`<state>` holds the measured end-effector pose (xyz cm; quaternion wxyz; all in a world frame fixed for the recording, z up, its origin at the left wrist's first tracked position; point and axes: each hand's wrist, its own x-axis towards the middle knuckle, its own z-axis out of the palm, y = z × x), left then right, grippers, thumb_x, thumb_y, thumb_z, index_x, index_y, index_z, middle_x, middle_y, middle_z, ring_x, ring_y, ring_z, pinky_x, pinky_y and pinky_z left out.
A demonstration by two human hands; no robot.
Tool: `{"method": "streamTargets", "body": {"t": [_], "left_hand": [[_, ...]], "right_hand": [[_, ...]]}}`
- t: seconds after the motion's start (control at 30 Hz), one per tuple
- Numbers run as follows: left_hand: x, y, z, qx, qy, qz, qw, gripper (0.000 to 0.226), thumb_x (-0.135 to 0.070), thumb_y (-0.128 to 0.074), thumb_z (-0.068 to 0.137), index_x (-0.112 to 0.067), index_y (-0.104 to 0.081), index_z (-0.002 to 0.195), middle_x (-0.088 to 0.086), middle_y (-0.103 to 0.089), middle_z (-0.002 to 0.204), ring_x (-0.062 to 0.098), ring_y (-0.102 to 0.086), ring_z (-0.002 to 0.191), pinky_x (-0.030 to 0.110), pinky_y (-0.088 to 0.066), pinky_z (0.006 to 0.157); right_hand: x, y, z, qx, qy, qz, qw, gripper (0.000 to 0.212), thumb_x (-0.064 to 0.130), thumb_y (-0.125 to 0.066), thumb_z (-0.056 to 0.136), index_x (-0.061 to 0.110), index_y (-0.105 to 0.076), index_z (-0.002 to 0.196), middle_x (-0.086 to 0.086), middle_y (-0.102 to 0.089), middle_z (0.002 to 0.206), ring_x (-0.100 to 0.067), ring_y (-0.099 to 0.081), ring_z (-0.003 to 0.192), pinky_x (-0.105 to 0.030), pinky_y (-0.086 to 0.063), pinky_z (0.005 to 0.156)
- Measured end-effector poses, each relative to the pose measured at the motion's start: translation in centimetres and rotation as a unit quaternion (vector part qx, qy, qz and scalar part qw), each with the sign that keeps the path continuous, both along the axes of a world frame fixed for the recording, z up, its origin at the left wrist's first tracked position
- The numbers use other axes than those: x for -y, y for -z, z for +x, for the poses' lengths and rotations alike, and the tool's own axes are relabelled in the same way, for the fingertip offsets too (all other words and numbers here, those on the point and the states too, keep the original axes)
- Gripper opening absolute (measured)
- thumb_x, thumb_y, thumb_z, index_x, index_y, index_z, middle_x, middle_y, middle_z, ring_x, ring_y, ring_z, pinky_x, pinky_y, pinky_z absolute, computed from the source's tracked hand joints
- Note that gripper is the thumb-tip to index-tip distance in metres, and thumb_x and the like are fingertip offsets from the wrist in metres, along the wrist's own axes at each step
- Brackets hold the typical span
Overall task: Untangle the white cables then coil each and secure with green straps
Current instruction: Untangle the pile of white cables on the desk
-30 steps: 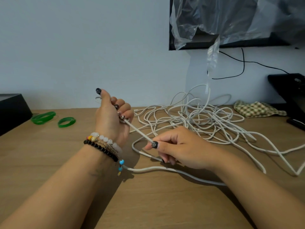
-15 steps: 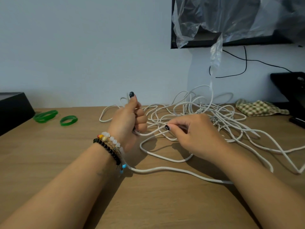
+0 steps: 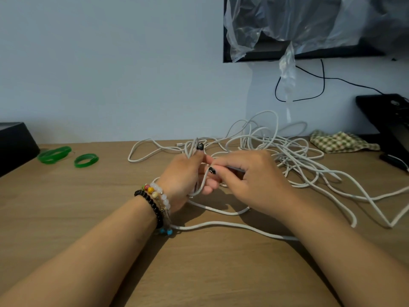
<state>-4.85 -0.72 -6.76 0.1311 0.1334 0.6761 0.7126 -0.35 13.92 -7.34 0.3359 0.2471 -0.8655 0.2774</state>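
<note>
Left hand (image 3: 183,173): gripping small loops of white cable (image 3: 192,148); right hand (image 3: 250,180): pinching next strand at left fingers; tangle (image 3: 276,151) behind on surface (image 3: 88,207); green straps (image 3: 66,155) far left, untouched. Advised: equal loops, slack fed gently, no yanking knots.

Wooden table (image 3: 66,218) against a pale wall (image 3: 110,63); black box (image 3: 13,145) at far left; checked cloth (image 3: 340,141) at far right beside a black device (image 3: 389,120); plastic-draped dark screen (image 3: 309,25) above, black wire (image 3: 323,80) hanging beneath
</note>
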Motion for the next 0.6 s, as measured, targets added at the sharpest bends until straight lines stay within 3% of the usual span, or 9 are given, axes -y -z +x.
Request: {"method": "streamTargets", "body": {"t": [0.13,0.3,0.43,0.5,0.6], "left_hand": [[0.0,-0.1,-0.4,-0.073,-0.023,-0.026,0.997,0.038,-0.025,-0.03,0.107,-0.008,-0.057,0.085,0.003,-0.049,0.043,0.011,-0.039,0.03,0.018,-0.031,0.033],[0.2,0.0,-1.0,-0.066,-0.043,0.024,0.997,0.035,-0.023,-0.031,0.106,-0.009,-0.053,0.083,0.001,-0.042,0.038,0.01,-0.028,0.026,0.015,-0.024,0.032],[1.4,-0.1,-2.5,-0.039,-0.069,0.024,0.997,0.037,-0.033,-0.033,0.106,-0.011,-0.053,0.084,-0.001,-0.04,0.038,0.01,-0.026,0.027,0.016,-0.02,0.033],[1.6,-0.2,-2.3,0.007,-0.036,0.029,0.999,0.043,-0.047,-0.036,0.102,-0.012,-0.054,0.085,-0.001,-0.037,0.04,0.009,-0.024,0.028,0.015,-0.019,0.032],[1.4,-0.1,-1.5,0.066,0.095,0.023,0.993,0.058,-0.071,-0.034,0.086,-0.015,-0.051,0.082,-0.006,-0.029,0.044,0.005,-0.021,0.031,0.012,-0.018,0.033]], "right_hand": [[0.3,0.1,-0.1,-0.021,-0.016,-0.01,1.0,0.017,0.02,-0.06,0.092,0.018,-0.075,0.085,0.007,-0.07,0.075,-0.011,-0.064,0.069,-0.037,-0.051,0.063],[0.3,-0.3,0.2,-0.046,-0.019,0.006,0.999,0.014,0.021,-0.064,0.091,0.018,-0.077,0.093,0.008,-0.072,0.081,-0.007,-0.064,0.072,-0.032,-0.052,0.064],[-0.8,-1.1,0.4,-0.055,-0.008,-0.038,0.998,0.018,0.027,-0.063,0.088,0.015,-0.077,0.09,0.008,-0.072,0.079,-0.006,-0.065,0.072,-0.032,-0.054,0.064],[-0.9,-1.1,0.4,-0.057,-0.004,-0.041,0.998,0.018,0.028,-0.064,0.087,0.016,-0.077,0.088,0.007,-0.072,0.077,-0.006,-0.065,0.071,-0.031,-0.054,0.065],[-0.9,-1.0,0.2,-0.074,0.014,-0.054,0.996,0.013,0.024,-0.069,0.086,0.014,-0.077,0.083,0.007,-0.071,0.075,-0.005,-0.063,0.069,-0.028,-0.052,0.064]]}}
